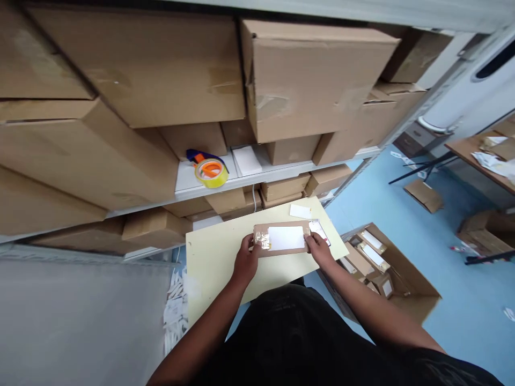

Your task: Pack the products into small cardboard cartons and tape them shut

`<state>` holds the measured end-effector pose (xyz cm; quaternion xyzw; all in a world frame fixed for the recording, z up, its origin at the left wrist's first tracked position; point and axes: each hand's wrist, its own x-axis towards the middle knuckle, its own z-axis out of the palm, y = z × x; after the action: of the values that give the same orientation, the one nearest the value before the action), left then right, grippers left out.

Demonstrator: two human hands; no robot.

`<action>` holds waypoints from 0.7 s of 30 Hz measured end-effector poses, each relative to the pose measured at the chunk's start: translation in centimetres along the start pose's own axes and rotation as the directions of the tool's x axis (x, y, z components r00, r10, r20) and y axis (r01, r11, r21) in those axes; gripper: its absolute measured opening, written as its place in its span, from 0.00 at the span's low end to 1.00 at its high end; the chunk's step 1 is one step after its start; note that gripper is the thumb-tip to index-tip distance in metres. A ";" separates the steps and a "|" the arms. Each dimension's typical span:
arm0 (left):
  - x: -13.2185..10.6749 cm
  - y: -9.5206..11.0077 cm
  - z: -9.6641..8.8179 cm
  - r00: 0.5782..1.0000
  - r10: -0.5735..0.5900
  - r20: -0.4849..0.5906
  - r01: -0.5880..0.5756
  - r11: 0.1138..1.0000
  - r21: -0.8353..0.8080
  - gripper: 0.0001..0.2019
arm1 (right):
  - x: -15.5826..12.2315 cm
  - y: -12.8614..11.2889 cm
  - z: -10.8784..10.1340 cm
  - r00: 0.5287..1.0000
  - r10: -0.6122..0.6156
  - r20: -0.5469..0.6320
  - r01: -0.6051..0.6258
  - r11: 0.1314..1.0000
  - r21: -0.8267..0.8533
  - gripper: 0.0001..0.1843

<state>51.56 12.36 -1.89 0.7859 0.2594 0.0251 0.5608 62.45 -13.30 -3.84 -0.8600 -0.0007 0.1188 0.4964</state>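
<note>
Between my two hands is a small brown cardboard box [281, 253] with a white label [286, 238] on its top face and shiny clear tape at its left end. My left hand [246, 261] grips the left end, thumb on top. At the right end, my right hand [319, 249] holds the box with its fingers closed on the edge. The box is over a pale yellow table [217, 262]; whether it touches the surface I cannot tell. A phone-like flat object [320, 231] lies partly behind my right hand. Farther back on the table is a white paper slip [300, 210].
Shelves of large cartons [314, 80] rise in front. A tape dispenser with yellow tape [211, 171] and a white stack of paper [247, 161] sit on the shelf edge. At right, a big open carton [418, 284] holds several labelled boxes. Another table [478, 155] stands farther right.
</note>
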 end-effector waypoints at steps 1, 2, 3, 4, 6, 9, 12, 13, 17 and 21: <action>0.4 1.2 0.8 0.998 0.048 0.035 -0.047 0.999 -0.016 0.20 | 0.0 -0.3 -1.8 1.000 0.009 -0.029 -0.009 1.000 0.023 0.25; 0.9 2.5 1.7 0.994 0.090 0.065 -0.088 0.996 -0.031 0.21 | 0.0 -0.6 -3.6 0.998 0.018 -0.061 -0.015 0.999 0.038 0.26; 1.5 3.8 3.0 0.988 0.127 0.089 -0.124 0.991 -0.040 0.23 | 0.0 -0.7 -5.5 0.995 0.015 -0.103 -0.011 0.999 0.041 0.26; 2.0 5.1 4.4 0.981 0.161 0.105 -0.158 0.987 -0.039 0.24 | 0.0 -0.6 -7.4 0.989 0.010 -0.147 -0.005 0.999 0.036 0.27; 3.2 7.9 7.6 0.965 0.222 0.141 -0.223 0.975 -0.009 0.25 | 0.2 0.2 -11.2 0.973 0.007 -0.233 -0.004 1.000 0.012 0.28; 4.6 12.0 13.2 0.927 0.265 0.263 -0.286 0.957 0.043 0.24 | 0.9 2.8 -16.9 0.940 0.038 -0.339 -0.026 0.999 0.039 0.29; 5.5 16.0 19.8 0.884 0.274 0.378 -0.326 0.942 0.081 0.24 | 1.5 6.5 -22.6 0.913 0.144 -0.381 -0.085 0.982 0.168 0.30; 5.6 17.2 22.2 0.871 0.281 0.403 -0.343 0.935 0.091 0.23 | 1.6 7.8 -24.5 0.905 0.185 -0.383 -0.111 0.972 0.208 0.30; 5.4 21.3 32.2 0.797 0.325 0.510 -0.432 0.896 0.103 0.23 | 0.7 12.8 -31.9 0.864 0.290 -0.411 -0.196 0.947 0.254 0.31; 4.6 24.1 41.4 0.723 0.311 0.616 -0.462 0.882 0.097 0.22 | -1.5 17.3 -38.1 0.809 0.332 -0.484 -0.260 0.942 0.212 0.31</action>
<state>78.34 -27.31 3.16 0.8542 -0.0955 -0.1321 0.4938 66.82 -54.79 -0.06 -0.8138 0.2739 -0.0390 0.5110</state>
